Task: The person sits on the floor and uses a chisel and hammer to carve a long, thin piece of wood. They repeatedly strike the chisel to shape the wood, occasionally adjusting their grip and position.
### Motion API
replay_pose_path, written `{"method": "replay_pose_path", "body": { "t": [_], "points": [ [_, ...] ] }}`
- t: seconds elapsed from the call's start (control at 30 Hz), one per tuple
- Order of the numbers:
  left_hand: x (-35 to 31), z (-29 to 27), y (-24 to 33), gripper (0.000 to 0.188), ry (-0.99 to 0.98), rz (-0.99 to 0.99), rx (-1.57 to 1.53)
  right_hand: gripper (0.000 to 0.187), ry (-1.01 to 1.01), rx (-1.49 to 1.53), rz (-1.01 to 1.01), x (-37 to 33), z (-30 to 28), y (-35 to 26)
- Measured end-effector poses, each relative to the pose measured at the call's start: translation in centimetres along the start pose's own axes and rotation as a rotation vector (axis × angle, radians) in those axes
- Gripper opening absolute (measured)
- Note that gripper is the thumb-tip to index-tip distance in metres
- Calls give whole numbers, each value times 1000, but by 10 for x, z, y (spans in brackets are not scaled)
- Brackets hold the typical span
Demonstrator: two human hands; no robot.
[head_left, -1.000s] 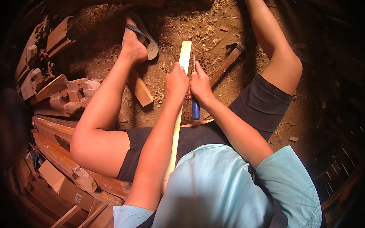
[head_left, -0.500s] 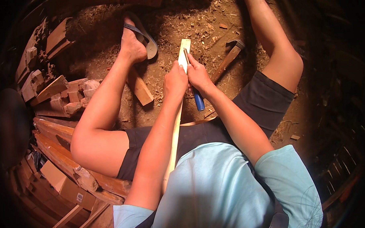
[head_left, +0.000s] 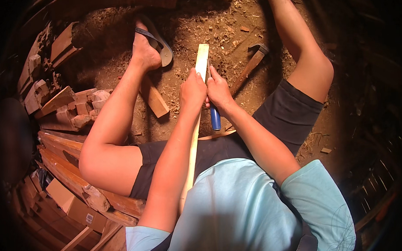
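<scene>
Two hands meet on a pale wooden strip (head_left: 202,63) pointing to twelve o'clock: left hand (head_left: 192,88) fingers wrapped around it, right hand (head_left: 218,90) gripping a blue-handled tool (head_left: 215,117). Best to brace the strip firmly and cut away from the fingers.

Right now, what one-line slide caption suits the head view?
Seated person's left hand steadies pale wooden strip; right hand grips blue-handled tool; hammer lies nearby.
</scene>
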State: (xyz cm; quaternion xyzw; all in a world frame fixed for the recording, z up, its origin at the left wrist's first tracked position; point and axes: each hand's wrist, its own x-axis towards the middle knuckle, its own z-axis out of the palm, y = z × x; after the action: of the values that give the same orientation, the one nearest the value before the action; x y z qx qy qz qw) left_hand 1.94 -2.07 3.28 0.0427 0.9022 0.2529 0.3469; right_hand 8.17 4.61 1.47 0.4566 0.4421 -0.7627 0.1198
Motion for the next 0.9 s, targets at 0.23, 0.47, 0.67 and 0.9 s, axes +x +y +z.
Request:
{"method": "replay_pose_path", "body": {
  "t": [0.23, 0.47, 0.67, 0.9],
  "points": [
    [-4, -2, 2, 32, 2, 2, 18, 53, -24, 20, 15, -2, -2, -3],
    [1, 7, -9, 35, 17, 8, 35, 54, -23, -17, 8, 0, -3, -8],
    [11, 11, -21, 32, 66, 58, 162, 55, -23, -95, 25, -11, -1, -9],
    [5, 7, -9, 32, -4, 2, 28, 54, 39, -143, -92, 16, -3, -3]
  ]
}}
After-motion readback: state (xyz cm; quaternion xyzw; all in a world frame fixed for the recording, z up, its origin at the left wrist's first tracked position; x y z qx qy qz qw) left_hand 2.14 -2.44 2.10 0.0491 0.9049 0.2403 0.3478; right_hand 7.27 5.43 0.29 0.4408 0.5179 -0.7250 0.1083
